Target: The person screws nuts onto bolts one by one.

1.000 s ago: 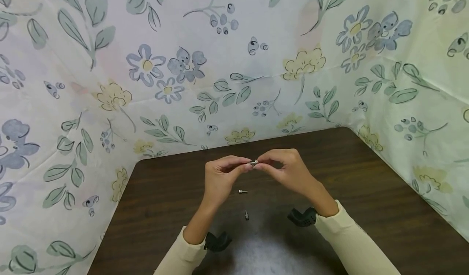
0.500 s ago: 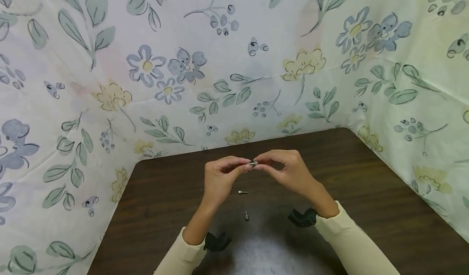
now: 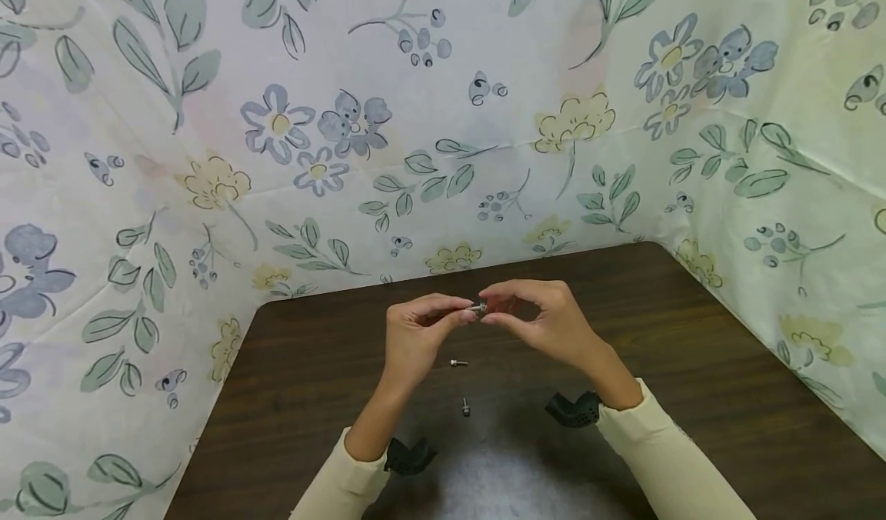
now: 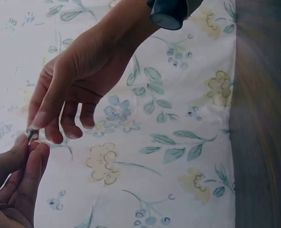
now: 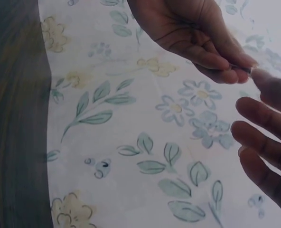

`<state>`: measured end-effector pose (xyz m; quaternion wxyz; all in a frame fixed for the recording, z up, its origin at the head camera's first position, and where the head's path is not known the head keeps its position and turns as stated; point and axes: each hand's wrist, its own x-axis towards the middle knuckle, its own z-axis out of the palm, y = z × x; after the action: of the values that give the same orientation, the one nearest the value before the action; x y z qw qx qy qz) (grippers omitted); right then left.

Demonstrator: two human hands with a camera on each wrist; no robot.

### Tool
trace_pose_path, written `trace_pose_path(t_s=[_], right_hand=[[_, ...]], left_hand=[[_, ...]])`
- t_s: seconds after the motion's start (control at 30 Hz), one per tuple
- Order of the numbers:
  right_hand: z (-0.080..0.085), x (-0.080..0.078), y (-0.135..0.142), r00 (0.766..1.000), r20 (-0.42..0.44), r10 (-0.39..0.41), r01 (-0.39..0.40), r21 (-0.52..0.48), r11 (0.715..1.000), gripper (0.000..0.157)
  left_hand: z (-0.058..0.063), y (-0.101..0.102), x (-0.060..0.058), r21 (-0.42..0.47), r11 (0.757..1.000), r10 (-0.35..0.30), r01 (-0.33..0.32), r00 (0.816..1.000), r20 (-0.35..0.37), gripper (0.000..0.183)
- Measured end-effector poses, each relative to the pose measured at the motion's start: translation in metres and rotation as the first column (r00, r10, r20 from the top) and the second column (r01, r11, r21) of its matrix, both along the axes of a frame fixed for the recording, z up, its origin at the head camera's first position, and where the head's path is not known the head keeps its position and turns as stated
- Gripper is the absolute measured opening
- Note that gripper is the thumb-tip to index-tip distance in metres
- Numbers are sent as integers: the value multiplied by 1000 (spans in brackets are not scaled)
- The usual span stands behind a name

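Note:
A small silver bolt [image 3: 478,308] is held above the table between both hands. My left hand [image 3: 418,335] pinches its shank with thumb and forefinger. The thumb and forefinger of my right hand [image 3: 543,320] are around the bolt's right end, which looks wider, like a head or nut; fingertips partly hide it. In the left wrist view the bolt [image 4: 32,134] shows as a metal glint between the two hands. Only the bolt's tip area [image 5: 250,71] shows in the right wrist view, beside a right fingertip, while the other right fingers spread loosely.
On the dark wooden table [image 3: 311,397] lie two more small bolts: one sideways [image 3: 459,363] below the hands, another [image 3: 466,408] nearer, with its thick end toward me. Floral cloth [image 3: 443,120] walls in the back and sides. Black wrist mounts [image 3: 411,457] sit at both cuffs.
The right thumb and forefinger have shifted and parted slightly around the bolt's end. My left hand keeps its pinch in place, and the two bolts on the table have not moved.

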<state>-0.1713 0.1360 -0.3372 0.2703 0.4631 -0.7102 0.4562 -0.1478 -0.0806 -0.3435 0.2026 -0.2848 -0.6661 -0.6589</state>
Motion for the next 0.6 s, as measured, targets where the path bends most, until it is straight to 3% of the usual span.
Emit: trace_pose_path(t_s=[0.13,0.27,0.47,0.6], right_hand=[[-1,0,0,1000,-21,16,-15,4,1000,37],[-3,0,-1,1000,-24,10,-10,3,1000,17],[-6,0,-3,1000,-25,6,-6,-7,1000,10],[-4,0,-5,1000,-20,12,-12,-14,1000,14]], left_hand=[[-1,0,0,3,1000,-13,13,1000,10,10],[-2,0,1,6,1000,-26,26,1000,10,10],[-2,1,2,3,1000,-24,24,1000,-8,10],[-1,2,2,8,999,-37,37,999,-10,10]])
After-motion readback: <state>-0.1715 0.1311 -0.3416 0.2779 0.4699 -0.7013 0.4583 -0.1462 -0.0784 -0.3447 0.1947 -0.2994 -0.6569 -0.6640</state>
